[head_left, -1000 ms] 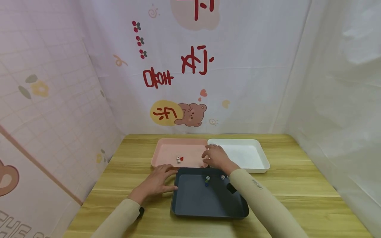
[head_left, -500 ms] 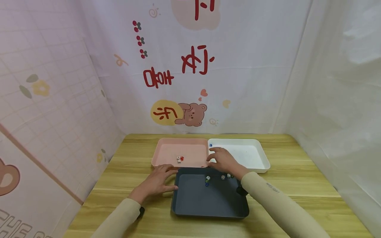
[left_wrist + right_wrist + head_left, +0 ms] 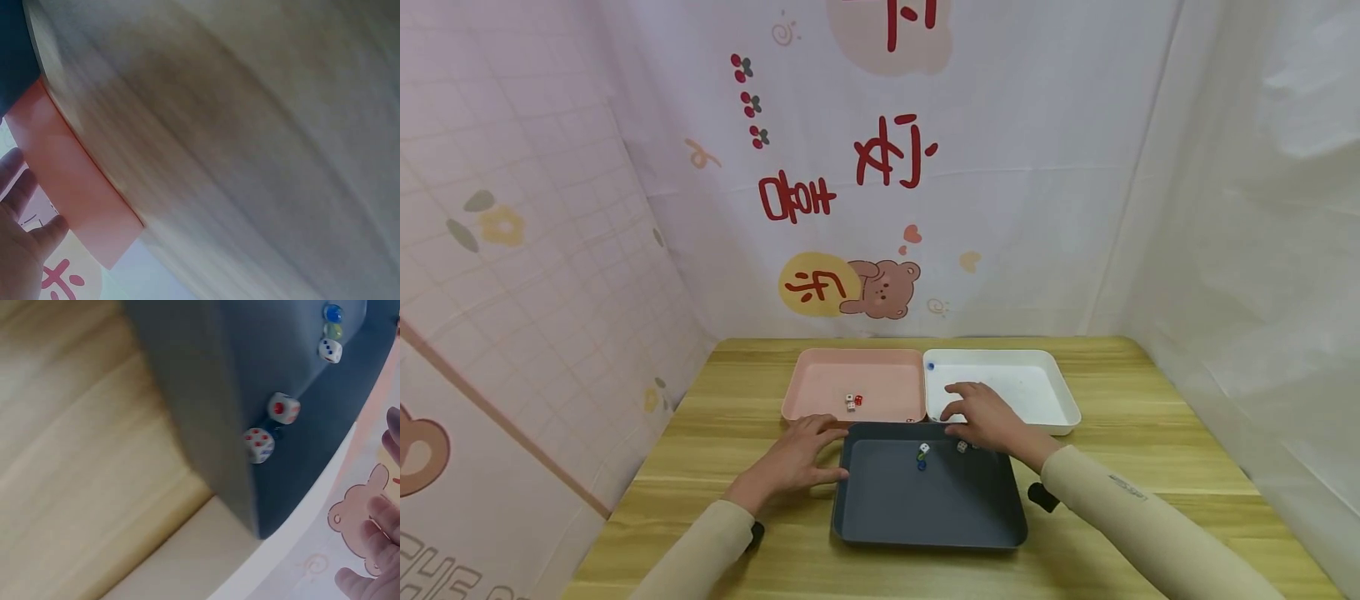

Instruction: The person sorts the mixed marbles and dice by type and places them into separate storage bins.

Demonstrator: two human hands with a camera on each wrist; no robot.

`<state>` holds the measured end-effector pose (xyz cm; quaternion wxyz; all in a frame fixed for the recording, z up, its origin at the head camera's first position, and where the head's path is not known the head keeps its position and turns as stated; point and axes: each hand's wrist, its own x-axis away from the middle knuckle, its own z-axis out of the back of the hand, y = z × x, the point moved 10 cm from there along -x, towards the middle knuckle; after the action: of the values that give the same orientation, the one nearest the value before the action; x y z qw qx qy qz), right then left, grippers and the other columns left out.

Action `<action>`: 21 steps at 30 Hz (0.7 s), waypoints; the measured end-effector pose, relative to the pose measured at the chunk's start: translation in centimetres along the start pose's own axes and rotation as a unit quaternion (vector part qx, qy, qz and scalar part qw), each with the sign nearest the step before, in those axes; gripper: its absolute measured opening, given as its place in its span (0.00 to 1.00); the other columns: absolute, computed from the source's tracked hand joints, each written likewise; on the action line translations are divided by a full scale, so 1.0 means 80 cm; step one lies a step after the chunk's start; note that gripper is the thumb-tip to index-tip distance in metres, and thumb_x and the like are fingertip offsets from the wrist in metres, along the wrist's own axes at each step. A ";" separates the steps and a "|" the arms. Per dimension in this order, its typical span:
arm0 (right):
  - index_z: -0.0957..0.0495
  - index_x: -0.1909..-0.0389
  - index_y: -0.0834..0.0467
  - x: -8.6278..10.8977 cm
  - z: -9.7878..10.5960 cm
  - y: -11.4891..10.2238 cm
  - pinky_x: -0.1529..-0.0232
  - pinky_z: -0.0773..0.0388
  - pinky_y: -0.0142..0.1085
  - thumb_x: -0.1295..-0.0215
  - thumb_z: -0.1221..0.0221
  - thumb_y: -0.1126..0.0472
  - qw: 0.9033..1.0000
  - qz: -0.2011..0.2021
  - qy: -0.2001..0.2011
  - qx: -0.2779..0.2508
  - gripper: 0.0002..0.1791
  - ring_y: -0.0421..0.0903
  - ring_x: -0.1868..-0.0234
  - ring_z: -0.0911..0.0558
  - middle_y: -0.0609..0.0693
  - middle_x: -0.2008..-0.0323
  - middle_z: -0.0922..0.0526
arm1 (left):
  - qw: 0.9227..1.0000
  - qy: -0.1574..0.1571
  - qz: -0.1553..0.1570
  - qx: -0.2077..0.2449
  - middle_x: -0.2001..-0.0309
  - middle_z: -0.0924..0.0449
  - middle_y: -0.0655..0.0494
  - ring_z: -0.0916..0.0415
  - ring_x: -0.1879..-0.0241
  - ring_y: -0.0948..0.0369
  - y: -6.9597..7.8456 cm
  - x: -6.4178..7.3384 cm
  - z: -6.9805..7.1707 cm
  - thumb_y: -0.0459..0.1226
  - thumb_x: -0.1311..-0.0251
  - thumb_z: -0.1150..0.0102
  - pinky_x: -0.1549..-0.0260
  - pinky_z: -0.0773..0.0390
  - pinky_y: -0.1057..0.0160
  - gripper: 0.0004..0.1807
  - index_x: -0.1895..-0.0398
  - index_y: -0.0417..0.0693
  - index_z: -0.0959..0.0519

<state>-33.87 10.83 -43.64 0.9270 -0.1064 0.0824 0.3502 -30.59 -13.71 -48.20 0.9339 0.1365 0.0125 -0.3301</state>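
The dark tray (image 3: 928,508) is set nearest on the wooden worktop (image 3: 1195,433), between two sleeved arms. Toward its far side, a blue marble (image 3: 921,466), a greenish marble (image 3: 335,332) and a white die (image 3: 924,448) are lined up, the blue one being nearest. Two more dice (image 3: 284,408) are seen near its far right corner, with a dark marble (image 3: 275,430) lodged between them; they are partly covered by the right arm in the head view.

The left hand (image 3: 801,454) is held with fingers spread at the tray's left wall; whether the rim is touched cannot be told. The right hand (image 3: 988,417) is held above the far right edge, its fingers parted and loosely bent.

Behind, a pink tray (image 3: 861,371) and a white tray (image 3: 1011,375) are placed side by side. Two white dice (image 3: 850,407) and a red die (image 3: 858,400) are grouped in the pink one; a second blue marble (image 3: 930,367) is lodged in the white one's far left corner. Farthest back, a white cloth (image 3: 1037,208) is printed with a bear (image 3: 887,289) and red characters (image 3: 887,152).
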 end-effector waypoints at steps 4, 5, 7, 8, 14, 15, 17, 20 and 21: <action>0.11 0.61 0.52 0.012 -0.005 0.007 0.38 0.35 0.63 0.42 0.29 0.55 1.000 -0.010 -0.007 0.010 0.09 0.63 0.39 0.27 0.62 0.41 0.23 | 1.000 -0.001 0.001 0.001 0.32 0.36 0.47 0.40 0.32 0.48 -0.001 0.001 0.001 0.66 0.41 0.42 0.32 0.43 0.44 0.41 0.32 0.51 0.27; 0.11 0.62 0.51 0.015 -0.006 0.008 0.39 0.36 0.64 0.43 0.28 0.55 1.000 -0.013 -0.007 0.013 0.09 0.63 0.39 0.27 0.62 0.41 0.23 | 1.000 -0.001 0.001 0.002 0.32 0.36 0.47 0.40 0.32 0.48 -0.001 0.001 0.001 0.65 0.41 0.42 0.32 0.43 0.44 0.41 0.32 0.51 0.27; 0.11 0.62 0.50 0.021 -0.009 0.011 0.39 0.37 0.66 0.45 0.27 0.54 1.000 -0.019 -0.010 0.017 0.09 0.63 0.39 0.27 0.61 0.41 0.23 | 1.000 -0.001 0.001 0.004 0.32 0.36 0.46 0.41 0.31 0.48 -0.001 0.001 0.001 0.65 0.41 0.42 0.32 0.43 0.43 0.41 0.32 0.50 0.27; 0.11 0.63 0.49 0.023 -0.011 0.012 0.39 0.38 0.67 0.45 0.27 0.54 1.000 -0.022 -0.011 0.018 0.09 0.63 0.39 0.27 0.61 0.41 0.23 | 1.000 -0.002 0.002 0.004 0.31 0.36 0.45 0.41 0.31 0.48 -0.001 0.001 0.001 0.65 0.41 0.42 0.32 0.43 0.43 0.41 0.32 0.50 0.28; 0.12 0.64 0.48 0.033 -0.025 0.019 0.37 0.43 0.69 0.44 0.28 0.52 0.999 -0.039 -0.024 0.022 0.09 0.63 0.37 0.29 0.60 0.40 0.24 | 1.000 -0.002 0.004 0.008 0.31 0.36 0.44 0.41 0.31 0.48 -0.001 0.002 0.001 0.65 0.41 0.41 0.32 0.43 0.43 0.41 0.32 0.50 0.28; 0.12 0.64 0.48 0.034 -0.027 0.020 0.37 0.44 0.70 0.44 0.28 0.52 0.999 -0.041 -0.025 0.021 0.08 0.63 0.37 0.29 0.60 0.40 0.24 | 1.000 -0.001 0.003 0.009 0.31 0.36 0.44 0.41 0.31 0.47 0.000 0.002 0.001 0.65 0.41 0.41 0.32 0.43 0.43 0.41 0.32 0.50 0.28; 0.11 0.63 0.47 0.036 -0.030 0.022 0.37 0.45 0.70 0.43 0.29 0.51 0.999 -0.042 -0.027 0.021 0.08 0.62 0.36 0.29 0.60 0.40 0.24 | 1.000 0.001 0.002 0.012 0.31 0.36 0.44 0.41 0.31 0.47 0.000 0.002 0.001 0.65 0.41 0.41 0.32 0.43 0.43 0.40 0.32 0.50 0.27; 0.11 0.63 0.47 0.037 -0.036 0.025 0.37 0.46 0.71 0.43 0.29 0.51 0.998 -0.043 -0.028 0.025 0.08 0.62 0.36 0.30 0.60 0.39 0.24 | 1.000 0.002 0.000 0.013 0.32 0.36 0.44 0.41 0.32 0.47 0.000 0.001 0.001 0.65 0.41 0.41 0.32 0.43 0.43 0.41 0.32 0.50 0.27; 0.11 0.63 0.47 0.037 -0.037 0.025 0.37 0.47 0.72 0.44 0.28 0.52 0.998 -0.042 -0.029 0.028 0.08 0.62 0.36 0.30 0.60 0.39 0.24 | 1.000 0.002 0.000 0.013 0.32 0.36 0.45 0.40 0.32 0.47 0.000 0.001 0.001 0.65 0.41 0.41 0.32 0.43 0.43 0.41 0.32 0.50 0.27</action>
<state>-33.27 13.44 -47.44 0.9455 -0.0735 0.0612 0.3112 -30.50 -13.77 -48.14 0.9320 0.1495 0.0098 -0.3301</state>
